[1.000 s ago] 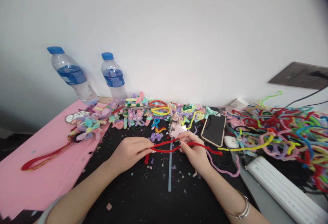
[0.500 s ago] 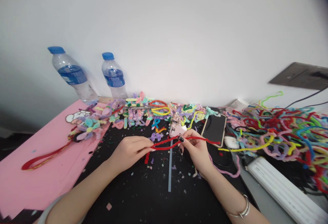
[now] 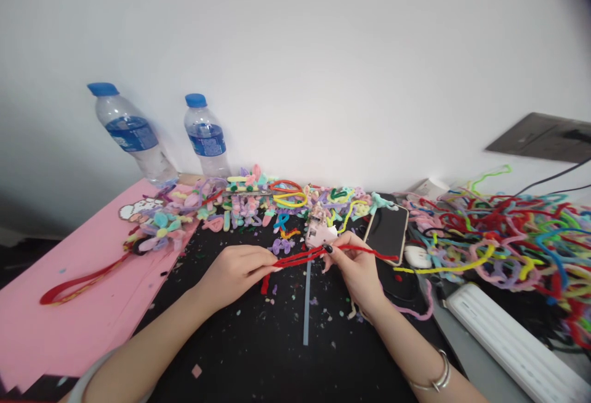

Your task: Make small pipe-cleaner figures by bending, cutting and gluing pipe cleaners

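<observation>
Two red strands of pipe cleaner [image 3: 299,259] run side by side between my hands, above the black tabletop. My left hand [image 3: 244,269] is closed on their left part, and a short red end hangs below its fingertips. Thumb and fingers of my right hand [image 3: 353,266] pinch the strands farther right, where one loose end sticks out toward the phone [image 3: 386,234]. Under the strands lies a translucent glue stick [image 3: 307,311], its upper end at a pink glue gun [image 3: 318,231].
Scissors [image 3: 289,194] with red and yellow handles rest on colourful pipe-cleaner pieces along the wall. Two water bottles [image 3: 205,135] stand at back left by pink sheets [image 3: 87,267]. At right are tangled pipe cleaners [image 3: 512,231], a white earbud case [image 3: 416,256] and a white power strip [image 3: 512,335].
The two red strands have come closer together between my hands. My right fingers have shifted slightly and pinch the strands more tightly together. My left hand has barely moved.
</observation>
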A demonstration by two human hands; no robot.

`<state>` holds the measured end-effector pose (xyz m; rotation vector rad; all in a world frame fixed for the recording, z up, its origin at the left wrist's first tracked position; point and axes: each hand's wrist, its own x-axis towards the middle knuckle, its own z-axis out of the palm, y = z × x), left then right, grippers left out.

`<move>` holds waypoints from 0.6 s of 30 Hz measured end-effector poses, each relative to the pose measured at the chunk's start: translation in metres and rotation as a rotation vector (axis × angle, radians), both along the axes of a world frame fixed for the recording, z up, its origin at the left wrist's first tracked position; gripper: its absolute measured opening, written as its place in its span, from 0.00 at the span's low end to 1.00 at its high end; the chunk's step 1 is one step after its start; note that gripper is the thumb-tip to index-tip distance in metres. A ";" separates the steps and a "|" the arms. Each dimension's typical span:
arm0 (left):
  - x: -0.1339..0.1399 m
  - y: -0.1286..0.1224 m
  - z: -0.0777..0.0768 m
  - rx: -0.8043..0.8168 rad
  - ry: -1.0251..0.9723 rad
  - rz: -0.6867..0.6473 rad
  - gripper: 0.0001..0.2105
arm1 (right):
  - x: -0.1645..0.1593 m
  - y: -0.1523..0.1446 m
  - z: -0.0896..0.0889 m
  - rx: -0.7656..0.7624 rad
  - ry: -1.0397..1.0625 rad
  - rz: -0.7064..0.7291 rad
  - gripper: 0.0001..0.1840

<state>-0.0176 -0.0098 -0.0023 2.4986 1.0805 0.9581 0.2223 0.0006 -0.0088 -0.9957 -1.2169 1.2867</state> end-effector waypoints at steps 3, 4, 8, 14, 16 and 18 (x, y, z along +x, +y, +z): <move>0.000 0.000 0.000 -0.006 -0.006 -0.011 0.08 | 0.000 0.000 0.002 -0.013 0.006 -0.003 0.09; 0.000 -0.001 0.000 -0.008 -0.007 -0.014 0.08 | 0.000 0.000 0.002 -0.016 0.008 -0.006 0.09; -0.001 -0.001 0.001 -0.011 0.000 -0.021 0.07 | -0.001 0.000 0.003 -0.018 0.019 -0.006 0.08; -0.001 -0.001 0.001 0.015 0.019 -0.030 0.07 | 0.000 0.001 0.002 0.001 0.027 -0.003 0.07; -0.001 -0.001 0.000 0.029 0.025 -0.032 0.07 | 0.000 0.001 0.002 0.003 0.027 -0.006 0.07; -0.001 0.000 -0.002 0.054 0.013 -0.032 0.07 | 0.000 0.001 0.002 0.003 0.031 -0.007 0.07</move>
